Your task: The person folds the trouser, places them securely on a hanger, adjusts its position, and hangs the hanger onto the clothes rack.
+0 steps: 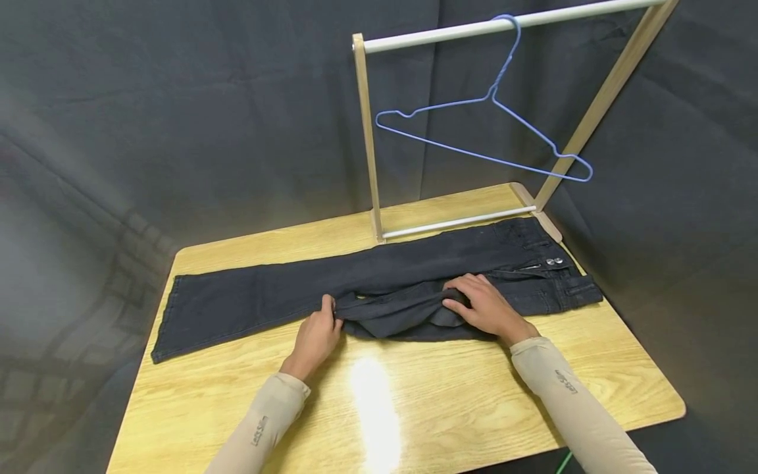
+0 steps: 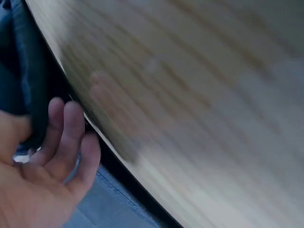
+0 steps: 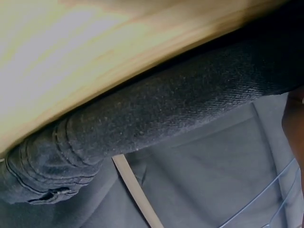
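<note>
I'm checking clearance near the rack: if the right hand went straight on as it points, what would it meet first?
Probably the dark trousers' far leg, lying just beyond the right hand; past it, the rack's white lower bar. Depth is unclear, so the hand might skim over.

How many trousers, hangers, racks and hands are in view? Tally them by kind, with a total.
Dark trousers: 1 pair
Blue hanger: 1
Rack: 1
Hands: 2 (left hand, right hand)
Total: 5
</note>
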Tool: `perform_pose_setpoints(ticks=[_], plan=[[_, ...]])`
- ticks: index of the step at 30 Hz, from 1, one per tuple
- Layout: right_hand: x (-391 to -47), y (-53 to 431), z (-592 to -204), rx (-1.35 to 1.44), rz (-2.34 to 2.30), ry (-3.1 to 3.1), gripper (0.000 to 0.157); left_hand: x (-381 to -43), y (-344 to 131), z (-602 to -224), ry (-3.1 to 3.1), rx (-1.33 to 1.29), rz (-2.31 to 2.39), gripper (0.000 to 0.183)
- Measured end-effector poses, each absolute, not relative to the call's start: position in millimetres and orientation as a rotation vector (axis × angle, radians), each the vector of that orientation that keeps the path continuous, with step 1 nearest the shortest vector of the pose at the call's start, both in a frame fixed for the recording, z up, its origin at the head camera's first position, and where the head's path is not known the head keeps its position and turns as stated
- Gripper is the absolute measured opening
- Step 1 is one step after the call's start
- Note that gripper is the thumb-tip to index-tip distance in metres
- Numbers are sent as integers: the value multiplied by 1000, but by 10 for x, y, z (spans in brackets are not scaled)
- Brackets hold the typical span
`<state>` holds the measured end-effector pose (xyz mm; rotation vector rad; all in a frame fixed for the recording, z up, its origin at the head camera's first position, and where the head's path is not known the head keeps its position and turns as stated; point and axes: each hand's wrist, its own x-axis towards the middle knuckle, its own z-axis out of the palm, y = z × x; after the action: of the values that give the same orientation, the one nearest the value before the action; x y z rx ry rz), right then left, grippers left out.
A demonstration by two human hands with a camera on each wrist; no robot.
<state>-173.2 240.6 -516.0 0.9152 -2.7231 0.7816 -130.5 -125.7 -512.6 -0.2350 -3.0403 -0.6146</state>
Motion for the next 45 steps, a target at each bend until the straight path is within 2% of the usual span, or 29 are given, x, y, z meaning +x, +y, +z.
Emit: perform_pose_setpoints(ticks=[4,8,15,17,19,24,28,34,39,42,45], plan=[[-1738,2406,-5190,952,683,-2741,19,-1305,-1266,-5151,-3027,-276,-726,32],[-1731,2415,-5226,941,603,-2707,8,-1265,-1369,-5148,-2950,-315,-592,37],[-1695,2392,-5275,973,587,-2736,12,-1175,-1615,-5160,-2897,-190,-258,18],[-1697,2385,-5277,965,595,-2743,13,-1180,-1638,-5166,-2980,-177,-266,21],[-1704,2389,-5278,949,598,-2737,13,-1193,-1639,-5166,-3034,-199,-300,25],[-1707,2412,-5268,938,581,-2707,13,-1168,-1671,-5123,-2920,-355,-265,15],[-1719,2420,-5266,958,575,-2686,10,-1109,-1808,-5025,-2714,-363,-75,34],[-1740,2423,-5263,976,555,-2699,8,-1079,-1891,-4936,-2887,-175,-24,41],[-1748,2443,-5247,948,543,-2737,10,-1081,-1844,-5016,-3134,-62,-194,36],[-1747,2458,-5235,936,533,-2743,9,-1076,-1859,-4998,-3014,-129,-250,19],[-1745,2472,-5220,936,533,-2733,11,-1075,-1924,-4902,-2793,-174,-220,22]])
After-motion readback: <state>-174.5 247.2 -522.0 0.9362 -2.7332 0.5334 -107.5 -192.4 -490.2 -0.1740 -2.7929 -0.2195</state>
